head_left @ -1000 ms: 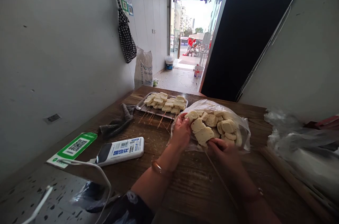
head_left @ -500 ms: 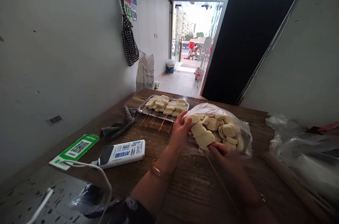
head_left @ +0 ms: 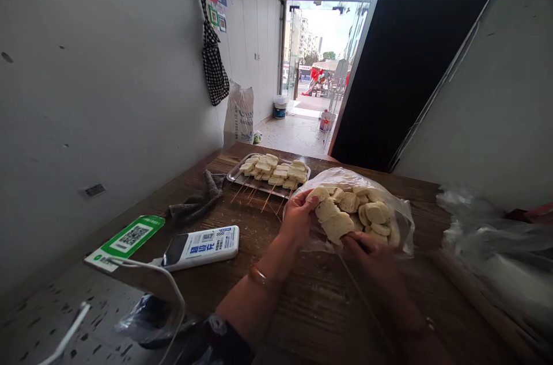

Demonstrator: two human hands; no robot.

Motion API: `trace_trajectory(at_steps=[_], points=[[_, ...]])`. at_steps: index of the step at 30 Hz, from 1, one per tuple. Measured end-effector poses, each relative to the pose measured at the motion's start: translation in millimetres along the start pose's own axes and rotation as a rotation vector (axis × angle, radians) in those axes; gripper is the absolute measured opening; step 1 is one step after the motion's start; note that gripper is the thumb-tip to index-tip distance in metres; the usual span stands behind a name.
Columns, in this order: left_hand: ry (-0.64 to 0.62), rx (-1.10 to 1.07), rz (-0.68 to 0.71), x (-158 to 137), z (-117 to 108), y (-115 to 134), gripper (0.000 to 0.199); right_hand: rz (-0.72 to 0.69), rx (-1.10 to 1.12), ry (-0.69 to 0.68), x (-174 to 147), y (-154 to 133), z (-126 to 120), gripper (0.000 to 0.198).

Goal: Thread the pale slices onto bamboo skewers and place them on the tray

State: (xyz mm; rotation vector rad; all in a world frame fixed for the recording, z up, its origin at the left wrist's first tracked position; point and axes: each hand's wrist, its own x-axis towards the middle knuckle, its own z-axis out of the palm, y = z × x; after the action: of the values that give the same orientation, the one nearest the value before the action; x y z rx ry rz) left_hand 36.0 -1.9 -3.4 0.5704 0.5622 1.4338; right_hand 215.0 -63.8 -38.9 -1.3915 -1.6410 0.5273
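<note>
My left hand (head_left: 299,220) is closed on the upper end of a short row of pale, speckled food slices (head_left: 338,228), thumb on the top slice. My right hand (head_left: 370,254) pinches the lowest slice at its edge. From beneath that slice a thin skewer (head_left: 356,283) runs down toward my right forearm; how far it goes into the slices is hidden. Just behind the row, a clear plastic bag (head_left: 405,221) lies open with many similar loose slices (head_left: 375,212). Beyond my left hand, a metal tray (head_left: 233,175) holds skewered slices (head_left: 263,164), their sticks pointing toward me.
Left on the wooden table (head_left: 311,301) lie a white power bank-like device (head_left: 211,245) with a cable, a green QR card (head_left: 129,238) and a dark grey cloth (head_left: 194,206). Crumpled clear plastic (head_left: 479,238) occupies the right side. Behind the table is a doorway.
The view has shifted slightly, so everything sits a little differently in the picture. Both hands keep the same grip on the row of slices.
</note>
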Motion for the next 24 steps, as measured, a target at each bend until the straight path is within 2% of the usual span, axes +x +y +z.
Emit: trace_trajectory(at_steps=[9,24], points=[[-0.024,0.049,-0.011,1.1,-1.5,-2.9,0.045,-0.013,-0.022,0.032,0.1,1.4,0.8,0.034],[-0.038,0.160,-0.052,-2.6,-1.3,-7.6,0.048,-0.001,-0.025,-0.020,-0.1,-3.1,0.9,0.032]])
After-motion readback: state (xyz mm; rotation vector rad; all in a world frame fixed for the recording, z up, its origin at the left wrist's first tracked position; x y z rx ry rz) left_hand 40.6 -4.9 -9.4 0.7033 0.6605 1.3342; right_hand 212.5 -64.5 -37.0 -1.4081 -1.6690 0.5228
